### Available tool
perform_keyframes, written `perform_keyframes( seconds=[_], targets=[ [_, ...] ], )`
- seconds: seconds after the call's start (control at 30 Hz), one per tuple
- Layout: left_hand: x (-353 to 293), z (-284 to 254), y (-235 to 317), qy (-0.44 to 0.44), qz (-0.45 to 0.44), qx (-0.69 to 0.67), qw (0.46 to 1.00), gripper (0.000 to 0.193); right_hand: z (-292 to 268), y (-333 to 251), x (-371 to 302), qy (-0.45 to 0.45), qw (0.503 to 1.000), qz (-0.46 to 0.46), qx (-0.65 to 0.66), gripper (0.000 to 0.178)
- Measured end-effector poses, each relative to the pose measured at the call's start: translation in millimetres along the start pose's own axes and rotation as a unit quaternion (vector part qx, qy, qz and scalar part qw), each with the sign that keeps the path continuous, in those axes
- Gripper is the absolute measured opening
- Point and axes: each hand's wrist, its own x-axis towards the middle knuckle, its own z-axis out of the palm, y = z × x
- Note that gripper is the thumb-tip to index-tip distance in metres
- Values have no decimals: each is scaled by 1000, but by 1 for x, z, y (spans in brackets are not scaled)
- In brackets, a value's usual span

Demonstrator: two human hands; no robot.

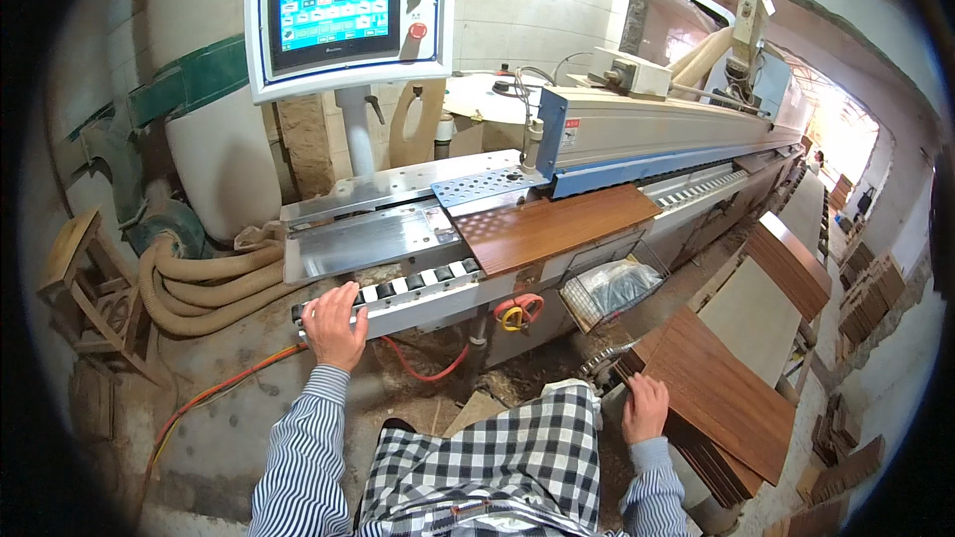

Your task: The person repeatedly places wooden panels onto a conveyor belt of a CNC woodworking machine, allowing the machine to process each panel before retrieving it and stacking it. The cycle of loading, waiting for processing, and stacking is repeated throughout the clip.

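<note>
Left hand (333, 326): resting palm-down with fingers spread on the near end of the roller rail (398, 290) of the long machine; it is pinching nothing.
Right hand (645, 408): lying flat, fingers together, on the near corner of the top panel (718, 393) of the stack; it is pressing rather than clasping, with no fingers curled under the edge that I can see.
Panel stack (731, 462): sitting to the person's right, low beside the machine, brown wood-grain boards piled with edges roughly flush.
Panel on machine (557, 227): another board of the same kind is lying on the infeed bed, under the blue-trimmed pressure beam (657, 134).
Handling estimate: the boards are looking stiff, flat and thin, likely moderately heavy for their area; the laminated face is probably slick, and the corners are probably chipping easily.
Suggested hold: gripping opposite long edges with both hands, near the middle, should be keeping a board level.
Control screen (333, 15): glowing blue above the bed.
</note>
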Motion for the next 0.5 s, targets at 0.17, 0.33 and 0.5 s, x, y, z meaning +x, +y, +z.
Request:
perform_keyframes(
  seconds=[0.17, 0.33, 0.5],
  targets=[
    [0, 1, 2, -1, -4, -2, 1000, 43, -3, 16, -58, 69, 883, 361, 293, 19],
    [-3, 0, -2, -4, -11, 6, 1000, 42, -15, 64, -65, 264, 470, 634, 555, 35],
    [-1, 4, 0, -1, -7, 5, 1000, 42, -6, 54, -79, 261, 510, 596, 562, 31]
  ],
)
